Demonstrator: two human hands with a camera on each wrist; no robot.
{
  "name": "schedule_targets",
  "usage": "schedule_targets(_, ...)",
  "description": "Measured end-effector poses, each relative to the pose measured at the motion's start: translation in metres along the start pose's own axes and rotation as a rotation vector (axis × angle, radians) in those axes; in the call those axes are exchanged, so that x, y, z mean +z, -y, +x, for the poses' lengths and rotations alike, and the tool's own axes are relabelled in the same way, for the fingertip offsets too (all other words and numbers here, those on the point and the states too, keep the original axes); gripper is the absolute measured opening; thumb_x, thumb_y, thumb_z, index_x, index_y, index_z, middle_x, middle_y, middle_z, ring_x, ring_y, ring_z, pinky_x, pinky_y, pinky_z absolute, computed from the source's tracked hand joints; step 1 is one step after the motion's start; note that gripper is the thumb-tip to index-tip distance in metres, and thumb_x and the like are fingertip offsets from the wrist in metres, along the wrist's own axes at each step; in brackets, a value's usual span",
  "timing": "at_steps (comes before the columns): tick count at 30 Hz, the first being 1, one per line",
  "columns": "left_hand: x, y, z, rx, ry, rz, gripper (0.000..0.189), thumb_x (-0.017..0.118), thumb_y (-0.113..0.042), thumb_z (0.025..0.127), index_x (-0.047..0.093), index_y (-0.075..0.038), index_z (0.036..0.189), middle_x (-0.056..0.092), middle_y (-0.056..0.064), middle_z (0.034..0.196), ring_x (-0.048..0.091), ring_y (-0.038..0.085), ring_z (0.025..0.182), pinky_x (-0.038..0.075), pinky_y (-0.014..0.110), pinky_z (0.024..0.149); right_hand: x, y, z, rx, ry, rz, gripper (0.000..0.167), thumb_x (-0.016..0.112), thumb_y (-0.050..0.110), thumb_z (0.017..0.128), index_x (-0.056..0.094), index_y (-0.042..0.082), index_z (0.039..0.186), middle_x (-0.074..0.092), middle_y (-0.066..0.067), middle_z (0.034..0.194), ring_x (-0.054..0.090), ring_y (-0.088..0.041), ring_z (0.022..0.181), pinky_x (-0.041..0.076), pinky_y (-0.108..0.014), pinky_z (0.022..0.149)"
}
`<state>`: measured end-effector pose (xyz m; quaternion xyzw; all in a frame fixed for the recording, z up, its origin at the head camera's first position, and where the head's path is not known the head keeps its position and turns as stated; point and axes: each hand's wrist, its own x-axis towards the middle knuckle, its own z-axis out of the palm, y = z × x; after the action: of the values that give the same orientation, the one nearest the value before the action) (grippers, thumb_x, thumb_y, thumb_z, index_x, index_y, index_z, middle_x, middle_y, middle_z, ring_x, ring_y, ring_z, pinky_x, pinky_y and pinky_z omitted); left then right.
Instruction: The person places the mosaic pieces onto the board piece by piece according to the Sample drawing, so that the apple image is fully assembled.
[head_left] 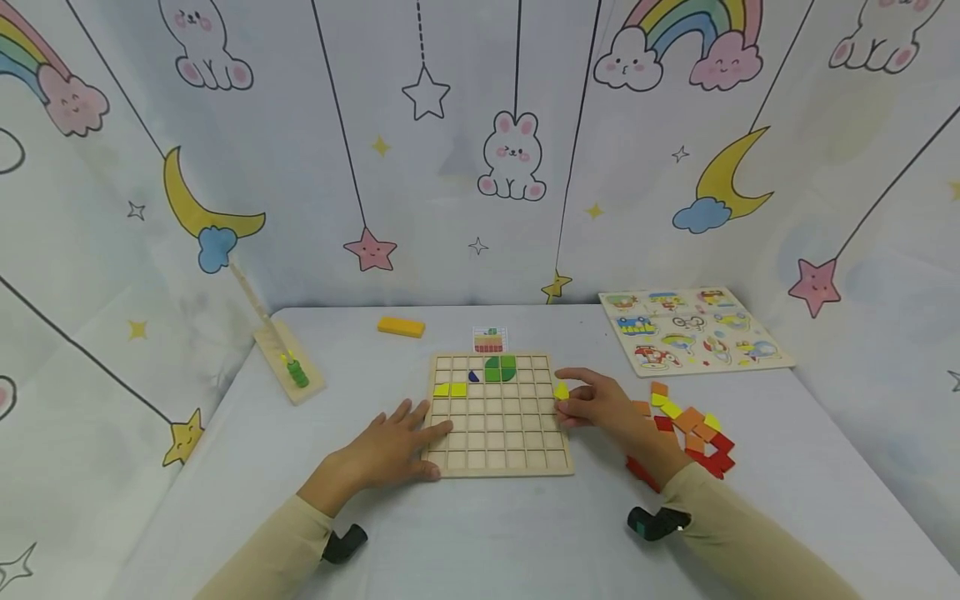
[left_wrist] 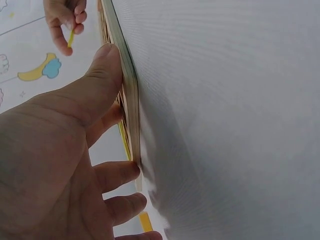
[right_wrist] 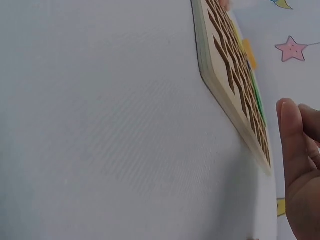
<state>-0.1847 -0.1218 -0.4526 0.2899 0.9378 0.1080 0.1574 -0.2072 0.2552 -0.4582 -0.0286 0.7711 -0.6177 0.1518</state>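
Observation:
A square wooden grid board (head_left: 497, 442) lies on the table. Two yellow tiles (head_left: 457, 390), a small dark blue piece (head_left: 473, 377) and several green pieces (head_left: 500, 368) sit in its upper cells. My left hand (head_left: 393, 446) rests spread on the board's left side, its thumb along the near edge in the left wrist view. Just off the board's right edge, my right hand (head_left: 600, 407) pinches a small yellow tile (head_left: 562, 391) between thumb and fingertips. That tile shows edge-on in the left wrist view; in the right wrist view the fingers hide it.
Several loose red, orange and yellow tiles (head_left: 693, 421) lie beside the right forearm. Behind the board is a small picture card (head_left: 491, 340), with a yellow block (head_left: 401, 327) to its left. A picture puzzle board (head_left: 697, 329) lies back right, and a wooden stand with a green caterpillar (head_left: 297, 373) back left.

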Motion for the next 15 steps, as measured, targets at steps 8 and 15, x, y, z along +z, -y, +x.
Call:
schedule_targets(8, 0.0, 0.005, -0.002, 0.001, -0.012, 0.005, 0.073, 0.064, -0.06, 0.091, 0.043, -0.035, 0.156, 0.023, 0.016, 0.168, 0.018, 0.046, 0.153, 0.025, 0.071, 0.115, 0.04, 0.007, 0.032, -0.003, 0.006, -0.052, 0.035, 0.069, 0.011, 0.098, 0.061, 0.001, 0.13, 0.073, -0.013, 0.099, 0.071, -0.02, 0.083, 0.061, -0.03, 0.079)
schedule_targets(15, 0.002, 0.006, 0.0, 0.014, -0.019, 0.005, 0.073, 0.063, -0.061, 0.091, 0.042, -0.035, 0.156, 0.023, 0.016, 0.168, 0.018, 0.046, 0.153, 0.026, 0.071, 0.114, 0.065, 0.013, 0.049, 0.017, -0.1, -0.149, 0.016, 0.07, 0.009, 0.096, 0.071, 0.002, 0.11, 0.073, -0.009, 0.092, 0.069, -0.016, 0.074, 0.06, -0.028, 0.07)
